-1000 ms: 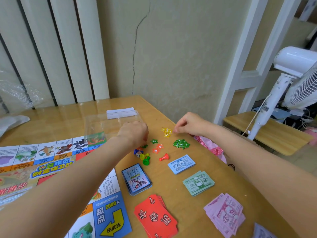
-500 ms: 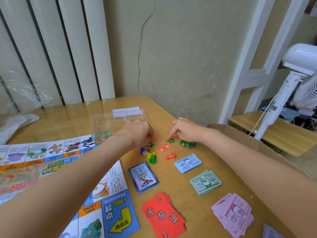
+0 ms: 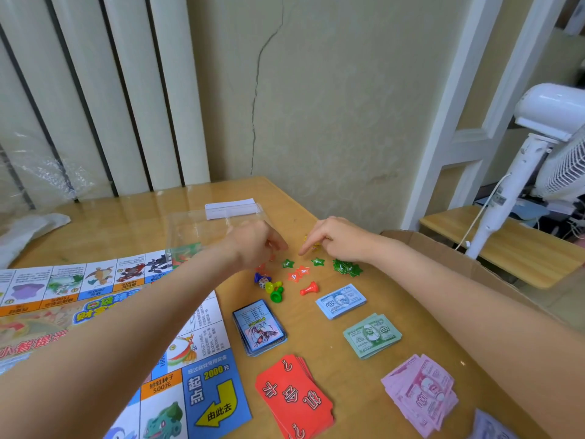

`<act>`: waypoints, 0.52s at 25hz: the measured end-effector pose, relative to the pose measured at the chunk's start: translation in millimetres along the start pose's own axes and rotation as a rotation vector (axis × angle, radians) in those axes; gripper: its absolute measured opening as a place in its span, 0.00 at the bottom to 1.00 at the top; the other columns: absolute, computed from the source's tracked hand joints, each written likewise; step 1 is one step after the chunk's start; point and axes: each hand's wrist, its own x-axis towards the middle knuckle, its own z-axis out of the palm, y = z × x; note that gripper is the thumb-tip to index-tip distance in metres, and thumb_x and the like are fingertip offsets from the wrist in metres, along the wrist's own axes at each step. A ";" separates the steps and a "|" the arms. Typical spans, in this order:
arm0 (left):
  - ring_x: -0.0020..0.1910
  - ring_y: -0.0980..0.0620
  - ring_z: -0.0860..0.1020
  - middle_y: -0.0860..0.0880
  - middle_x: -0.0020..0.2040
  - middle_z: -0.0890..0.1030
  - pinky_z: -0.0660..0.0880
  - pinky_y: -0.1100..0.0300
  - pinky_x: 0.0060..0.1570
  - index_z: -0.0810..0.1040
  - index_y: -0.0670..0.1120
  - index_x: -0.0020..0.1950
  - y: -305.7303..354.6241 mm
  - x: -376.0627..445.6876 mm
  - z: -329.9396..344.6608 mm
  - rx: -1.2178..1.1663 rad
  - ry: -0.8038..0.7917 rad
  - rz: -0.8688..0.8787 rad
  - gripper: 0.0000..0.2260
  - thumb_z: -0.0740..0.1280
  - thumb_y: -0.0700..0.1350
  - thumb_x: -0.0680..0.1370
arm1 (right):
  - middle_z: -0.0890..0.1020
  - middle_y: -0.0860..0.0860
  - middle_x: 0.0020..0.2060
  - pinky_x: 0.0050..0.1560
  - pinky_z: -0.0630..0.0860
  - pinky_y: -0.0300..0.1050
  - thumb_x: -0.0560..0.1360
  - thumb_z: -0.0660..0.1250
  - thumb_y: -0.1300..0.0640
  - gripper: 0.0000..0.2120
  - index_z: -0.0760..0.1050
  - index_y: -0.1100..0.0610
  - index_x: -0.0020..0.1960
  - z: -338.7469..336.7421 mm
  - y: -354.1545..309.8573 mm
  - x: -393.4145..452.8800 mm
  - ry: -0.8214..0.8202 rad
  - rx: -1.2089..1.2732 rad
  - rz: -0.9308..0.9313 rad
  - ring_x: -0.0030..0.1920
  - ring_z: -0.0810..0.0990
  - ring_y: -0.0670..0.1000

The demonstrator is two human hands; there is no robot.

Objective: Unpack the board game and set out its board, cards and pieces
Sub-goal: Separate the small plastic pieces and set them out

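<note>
The game board [image 3: 95,312] lies unfolded on the left of the table. My left hand [image 3: 253,245] hovers with curled fingers over a red star token [image 3: 271,257]; its grip is hidden. My right hand [image 3: 338,239] stretches its index finger to the table beside two green stars [image 3: 317,262], with yellow stars [image 3: 315,246] under it. Orange stars [image 3: 299,274], a green star pile [image 3: 346,267], a red pawn [image 3: 308,289], more pawns and a die [image 3: 269,285] lie nearby. Blue cards [image 3: 259,327], red cards [image 3: 294,397] and blue [image 3: 340,301], green [image 3: 372,335] and pink [image 3: 421,391] money sit nearer me.
A clear plastic bag [image 3: 196,229] with a white strip lies behind my left hand. An open cardboard box [image 3: 443,248] stands past the table's right edge, a white fan [image 3: 538,137] beyond it. Crumpled plastic wrap [image 3: 47,185] sits at the far left.
My right hand has left the yellow stars and moved left toward the single green stars, index finger now stretched out. My left hand stayed over the tokens.
</note>
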 end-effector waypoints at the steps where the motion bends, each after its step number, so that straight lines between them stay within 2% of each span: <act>1: 0.58 0.52 0.75 0.52 0.58 0.80 0.71 0.58 0.58 0.80 0.52 0.59 -2.2 1.0 -2.4 -0.018 0.024 -0.011 0.20 0.58 0.34 0.75 | 0.72 0.55 0.64 0.65 0.66 0.46 0.74 0.49 0.73 0.28 0.80 0.50 0.57 3.1 -6.3 2.1 -0.024 -0.013 -0.017 0.65 0.68 0.53; 4: 0.58 0.52 0.76 0.52 0.58 0.80 0.71 0.59 0.57 0.81 0.51 0.58 -6.6 0.3 -2.3 -0.029 0.045 -0.023 0.20 0.58 0.34 0.75 | 0.70 0.54 0.66 0.70 0.59 0.49 0.74 0.48 0.73 0.31 0.77 0.47 0.61 16.0 -15.2 9.4 -0.112 -0.080 -0.045 0.67 0.62 0.52; 7: 0.58 0.50 0.75 0.50 0.58 0.79 0.70 0.56 0.60 0.80 0.52 0.58 -2.1 -2.1 1.9 -0.036 0.012 -0.008 0.20 0.59 0.34 0.75 | 0.69 0.54 0.66 0.72 0.57 0.52 0.73 0.48 0.74 0.31 0.77 0.47 0.61 16.2 -10.6 11.4 -0.141 -0.104 -0.019 0.68 0.61 0.53; 10: 0.59 0.47 0.74 0.48 0.58 0.78 0.69 0.54 0.61 0.80 0.53 0.58 10.5 -3.1 4.5 -0.076 -0.006 0.096 0.25 0.56 0.31 0.72 | 0.69 0.56 0.67 0.72 0.57 0.49 0.73 0.49 0.74 0.30 0.78 0.48 0.59 8.2 4.9 9.2 -0.127 -0.100 0.049 0.69 0.60 0.55; 13: 0.63 0.46 0.71 0.48 0.61 0.74 0.67 0.51 0.64 0.79 0.57 0.60 19.7 -0.7 10.8 -0.024 -0.075 0.170 0.27 0.55 0.31 0.72 | 0.69 0.54 0.65 0.69 0.60 0.44 0.72 0.49 0.74 0.32 0.79 0.44 0.56 5.1 18.6 3.8 -0.118 -0.047 0.113 0.66 0.65 0.54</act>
